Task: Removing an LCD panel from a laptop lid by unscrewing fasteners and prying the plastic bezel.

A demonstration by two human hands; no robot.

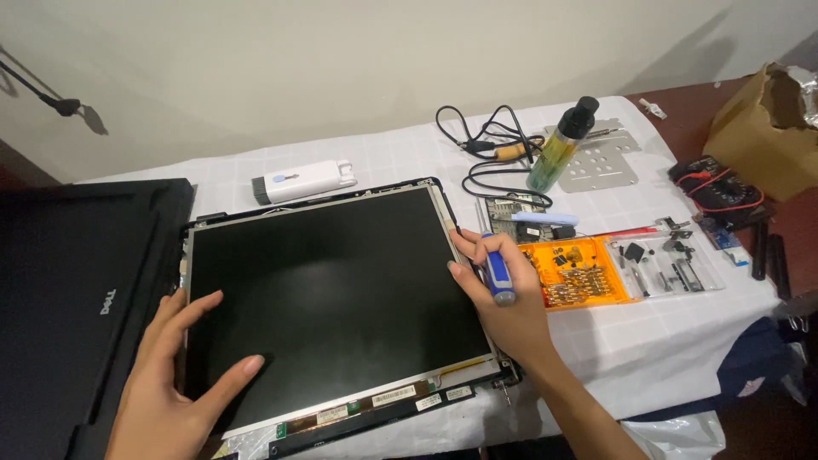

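A dark laptop screen panel (332, 290) in its bare frame lies flat on the white cloth. My left hand (175, 375) rests open on its near left corner, thumb spread across the glass. My right hand (503, 298) is at the panel's right edge, closed around a blue-handled screwdriver (497, 273) whose shaft points toward the frame's upper right side.
A black laptop lid (77, 290) lies at the left. An orange parts tray (575, 273) and clear tray (673, 264) sit right of my hand. Behind are a white brush tool (302, 181), black cable (486, 145), green bottle (558, 149), metal plate (601, 158) and cardboard box (763, 128).
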